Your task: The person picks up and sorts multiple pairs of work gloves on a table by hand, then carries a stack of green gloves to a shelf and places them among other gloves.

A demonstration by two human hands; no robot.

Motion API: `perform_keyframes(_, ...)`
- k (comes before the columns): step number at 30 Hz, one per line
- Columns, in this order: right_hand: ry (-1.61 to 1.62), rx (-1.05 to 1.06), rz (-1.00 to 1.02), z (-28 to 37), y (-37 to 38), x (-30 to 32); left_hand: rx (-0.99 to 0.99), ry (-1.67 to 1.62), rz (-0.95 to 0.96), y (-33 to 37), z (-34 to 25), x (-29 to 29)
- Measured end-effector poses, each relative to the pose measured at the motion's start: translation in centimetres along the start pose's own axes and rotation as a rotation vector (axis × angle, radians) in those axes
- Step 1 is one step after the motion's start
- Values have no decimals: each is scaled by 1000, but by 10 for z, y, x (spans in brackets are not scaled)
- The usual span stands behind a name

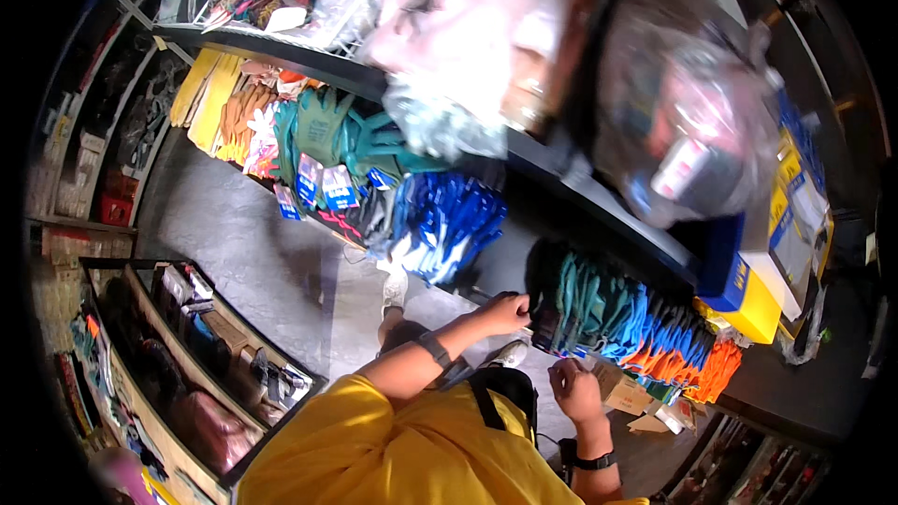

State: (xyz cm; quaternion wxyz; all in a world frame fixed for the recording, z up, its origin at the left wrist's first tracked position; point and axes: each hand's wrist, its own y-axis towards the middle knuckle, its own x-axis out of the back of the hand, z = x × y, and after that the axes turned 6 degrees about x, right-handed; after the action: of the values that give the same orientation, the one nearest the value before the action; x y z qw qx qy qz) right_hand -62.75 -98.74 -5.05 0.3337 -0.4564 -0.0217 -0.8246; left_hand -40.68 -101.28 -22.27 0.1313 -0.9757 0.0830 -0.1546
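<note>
Dark shelving [599, 189] curves across the fisheye view, above a grey floor [215, 224] lit in patches. Along the upper left, bundled gloves hang below the shelf edge in sequence: yellow gloves [218, 93], brown gloves [245, 117], teal gloves [323, 126] with printed cards, and blue-and-white gloves [449, 224]. A second row runs toward the lower right, from dark green gloves [575, 304] through bright blue gloves [629, 323] to orange gloves [717, 369].

From my remote station I see two bare hands below these rows, the wearer in a yellow shirt [421, 449] with a dark band on each wrist. The left hand [506, 314] lies just beside the near end of the dark green gloves, its fingers curled in; I cannot tell whether it grasps anything. The right hand [574, 391] is raised below the same row, loosely bent at the fingers, near an open cardboard box [625, 391]; its grip is likewise unreadable to me.

Overhead, a clear plastic bag [687, 122] bulges above the second row, left of yellow-and-blue boxes [753, 299]. Pinkish packaging [458, 19] at top centre is blurred. At lower left stands a divided bin [136, 285] of mixed goods.
</note>
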Motion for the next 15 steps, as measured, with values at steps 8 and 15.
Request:
perform_keyframes(8, -26, 407, 255, 210, 152, -97, 175, 94, 3, -114, 67, 274)
perform_keyframes(15, 288, 121, 95, 296, 290, -183, 491, -206, -897, -182, 116, 430)
